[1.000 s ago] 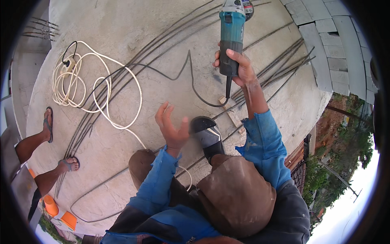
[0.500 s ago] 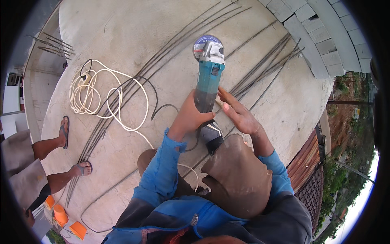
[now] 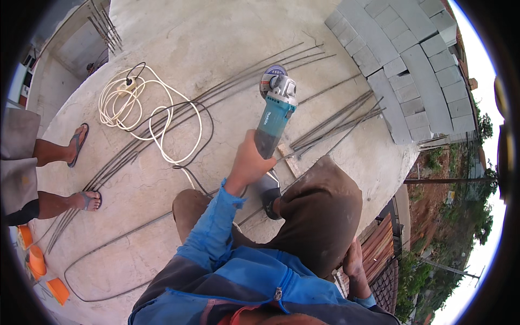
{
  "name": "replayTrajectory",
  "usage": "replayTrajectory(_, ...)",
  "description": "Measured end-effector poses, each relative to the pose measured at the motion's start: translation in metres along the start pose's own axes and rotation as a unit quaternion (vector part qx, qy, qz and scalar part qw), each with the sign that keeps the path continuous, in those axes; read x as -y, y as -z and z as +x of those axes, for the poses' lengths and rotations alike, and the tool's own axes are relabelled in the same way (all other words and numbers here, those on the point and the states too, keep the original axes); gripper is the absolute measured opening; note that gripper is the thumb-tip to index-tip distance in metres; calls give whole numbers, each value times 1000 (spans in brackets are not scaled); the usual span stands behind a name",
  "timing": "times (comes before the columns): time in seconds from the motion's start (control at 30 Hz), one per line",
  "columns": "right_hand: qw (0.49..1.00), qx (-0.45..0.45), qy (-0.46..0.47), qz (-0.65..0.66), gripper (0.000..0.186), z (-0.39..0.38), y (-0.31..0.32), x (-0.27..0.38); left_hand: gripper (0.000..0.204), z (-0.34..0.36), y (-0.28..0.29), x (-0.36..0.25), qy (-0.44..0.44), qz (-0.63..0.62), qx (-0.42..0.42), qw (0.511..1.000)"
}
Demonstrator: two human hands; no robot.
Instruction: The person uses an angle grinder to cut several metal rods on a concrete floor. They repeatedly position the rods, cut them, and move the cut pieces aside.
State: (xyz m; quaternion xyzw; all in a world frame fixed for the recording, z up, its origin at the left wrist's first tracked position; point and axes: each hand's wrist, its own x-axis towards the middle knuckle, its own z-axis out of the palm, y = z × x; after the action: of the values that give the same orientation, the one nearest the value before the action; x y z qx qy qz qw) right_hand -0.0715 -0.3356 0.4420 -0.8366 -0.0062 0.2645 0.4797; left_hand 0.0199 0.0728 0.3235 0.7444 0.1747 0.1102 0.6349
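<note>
My left hand (image 3: 251,164) is wrapped around the dark rear body of a teal angle grinder (image 3: 273,116). The tool is held up over the concrete, its silver head and purple-and-grey disc (image 3: 274,73) at the far end. Several thin steel bars (image 3: 216,92) run across the floor below and behind it. Off to the right, my right hand (image 3: 355,262) is down beside my bent knee, against the trouser leg; its fingers are too hidden to read. Under the grinder, a short wooden piece (image 3: 289,157) lies by my shoe (image 3: 269,200).
A white extension cord (image 3: 162,114) lies coiled at left, with a black cable beside it. Another person's sandalled feet (image 3: 81,143) stand near the bars. More rods (image 3: 338,124) lie at right, below a grey block wall (image 3: 401,70). Orange containers (image 3: 37,260) sit at lower left.
My right hand has left the grinder's side and dropped down beside my right knee. The left hand still grips the grinder, now tilted slightly to the right. The view has shifted.
</note>
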Motion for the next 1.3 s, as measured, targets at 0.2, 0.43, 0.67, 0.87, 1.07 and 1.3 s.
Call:
replayTrajectory(0.2, 960, -195, 184, 85, 26, 123, -13, 53, 70, 8, -17, 3, 3, -128, 94, 987)
replayTrajectory(0.43, 939, 91, 17, 331, 80, 294, -126, 41, 71, 26, -72, 24, 50, -120, 170, 977)
replayTrajectory(0.67, 872, -18, -64, 485, 82, 327, -153, -24, 75, 43, -118, 78, 110, -2, 232, 967)
replayTrajectory(0.87, 833, -88, -75, 540, 84, 316, -133, -59, 79, 41, -151, 107, 66, -2, 304, 950)
replayTrajectory(1.07, 817, -132, -122, 548, 87, 319, -104, -89, 77, 35, -182, 102, 88, 18, 350, 932)
replayTrajectory(1.3, 834, -137, -117, 522, 91, 318, -75, -101, 73, 25, -213, 101, 70, 25, 348, 935)
